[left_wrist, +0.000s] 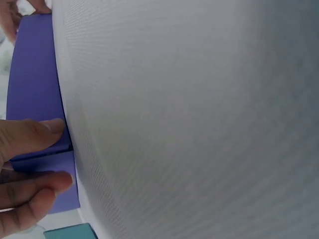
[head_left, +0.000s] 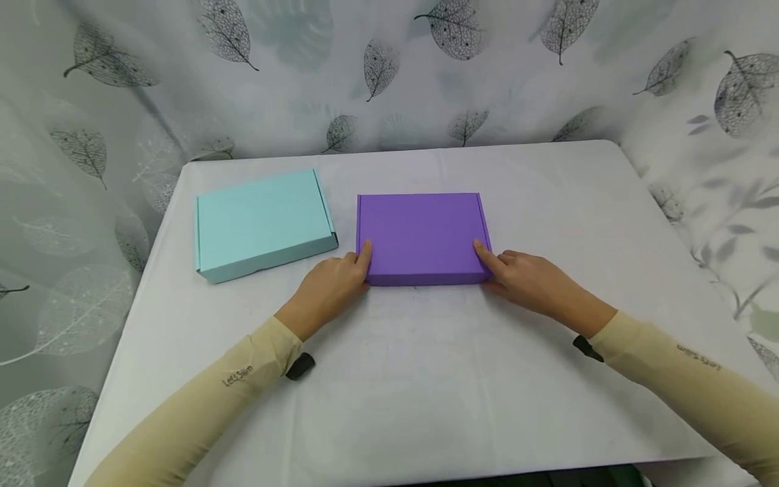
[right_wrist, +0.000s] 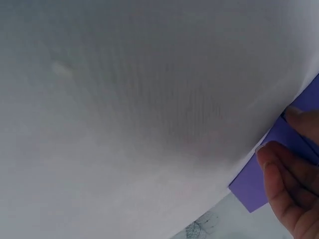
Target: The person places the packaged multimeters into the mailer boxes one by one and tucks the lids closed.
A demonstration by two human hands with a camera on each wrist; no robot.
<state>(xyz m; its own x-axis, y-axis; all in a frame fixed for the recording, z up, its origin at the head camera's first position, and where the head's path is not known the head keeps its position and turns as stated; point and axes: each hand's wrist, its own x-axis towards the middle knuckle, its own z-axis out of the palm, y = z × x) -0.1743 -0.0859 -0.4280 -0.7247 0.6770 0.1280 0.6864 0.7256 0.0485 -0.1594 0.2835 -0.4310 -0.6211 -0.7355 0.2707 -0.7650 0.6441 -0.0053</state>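
A flat purple cardboard box (head_left: 422,233), lid down, lies on the white-covered table in the head view. My left hand (head_left: 335,287) grips its front left corner. In the left wrist view the thumb (left_wrist: 37,134) is on the front face and the curled fingers (left_wrist: 37,191) are against the short side. My right hand (head_left: 529,281) holds the front right corner, with one digit along the lid's edge. The right wrist view shows that hand's fingers (right_wrist: 284,174) bent beside the purple box (right_wrist: 251,186). To the left, a closed turquoise box (head_left: 264,223) sits slightly askew, near the left hand.
The white tablecloth (head_left: 420,392) spreads in front of and around both boxes. Behind the table's far edge hangs a leaf-print curtain (head_left: 292,88), which also runs down both sides. Each sleeve has a small black device (head_left: 301,366) at the wrist.
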